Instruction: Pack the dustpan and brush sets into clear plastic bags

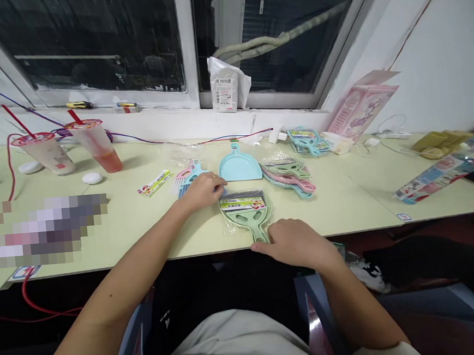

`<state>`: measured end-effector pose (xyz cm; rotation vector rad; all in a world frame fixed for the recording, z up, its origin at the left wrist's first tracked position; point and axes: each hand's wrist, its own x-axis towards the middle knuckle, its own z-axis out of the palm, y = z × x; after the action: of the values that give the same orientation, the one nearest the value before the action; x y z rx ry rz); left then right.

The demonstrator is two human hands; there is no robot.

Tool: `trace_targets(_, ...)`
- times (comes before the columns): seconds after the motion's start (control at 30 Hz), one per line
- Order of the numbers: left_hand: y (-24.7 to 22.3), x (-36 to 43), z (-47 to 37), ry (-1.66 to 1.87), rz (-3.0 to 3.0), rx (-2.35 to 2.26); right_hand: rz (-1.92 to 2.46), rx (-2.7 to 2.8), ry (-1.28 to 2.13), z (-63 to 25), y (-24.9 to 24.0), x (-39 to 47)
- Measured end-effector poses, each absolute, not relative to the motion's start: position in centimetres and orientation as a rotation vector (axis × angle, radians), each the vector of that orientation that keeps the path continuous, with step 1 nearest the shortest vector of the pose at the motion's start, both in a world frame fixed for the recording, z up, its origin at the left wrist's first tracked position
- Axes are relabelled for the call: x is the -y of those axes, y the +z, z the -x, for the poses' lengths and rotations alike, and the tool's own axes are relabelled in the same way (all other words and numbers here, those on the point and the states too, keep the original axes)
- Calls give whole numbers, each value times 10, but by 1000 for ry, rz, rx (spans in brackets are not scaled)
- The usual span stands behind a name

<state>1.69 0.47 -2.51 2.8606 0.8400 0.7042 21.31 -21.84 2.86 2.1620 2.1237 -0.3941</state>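
Green set [240,216] (dustpan plus a dark-bristled brush, by the look of it) lies bagged and flat on the bench [340,191], between left and right fingers, handle toward the wearer; left hand [204,191] is at its far left corner, fingers curled in; right hand [293,241] is at the handle end, thumb at or just beside the tip, other fingers folded; can't tell if either is pinching or only resting there.

Handling, my guess: light, thin stiff plastic, hard to break; film [229,225] is slick and may slip over the contents; best hold is the handle, through the film, second hold the pan rim; bristles would give if squeezed.

Shapes: rounded smooth pan, cutouts near the neck; film clear, glossy, crinkled; label [243,203] flat, printed; blue dustpan [239,169] just beyond the left fingers, smooth, straight lip; pink and blue brushes [196,170] behind the left hand, soft-looking bristles; bagged sets [287,168] piled beyond the right fingers.
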Motion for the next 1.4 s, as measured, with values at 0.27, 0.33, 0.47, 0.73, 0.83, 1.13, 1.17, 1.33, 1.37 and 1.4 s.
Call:
trace_targets(0.27, -30, -8, -18, 792, -2752, -957, -2269, -1961, -308, -200, 14, 197)
trace_targets(0.33, -31, -10, -18, 825, -2720, -982, -2303, -1960, -311, -210, 13, 193)
trace_targets(0.47, -30, -16, -17, 909, -2638, -1024, -2384, -2020, -268, -233, 13, 189)
trace_targets(0.73, -30, -26, -17, 1156, -2102, -1056, -2505, -2096, -305, -251, 22, 191)
trace_targets(0.83, -29, -31, -16, 1260, -1782, -1029, -2532, -2138, -287, -243, 25, 191)
trace_targets(1.13, -28, -49, -8, 1419, -1297, -1002, -2754, -1991, -11, -280, 41, 138)
trace_targets(1.17, -29, -48, -8, 1409, -1307, -1012, -2781, -1924, -3, -290, 42, 129)
trace_targets(1.33, -30, -43, -12, 1355, -1349, -1038, -2878, -1639, -75, -334, 40, 97)
trace_targets(1.37, -30, -42, -13, 1345, -1346, -1042, -2893, -1600, -111, -339, 39, 94)
trace_targets(1.4, -30, -42, -13, 1336, -1342, -1047, -2904, -1570, -140, -342, 40, 93)
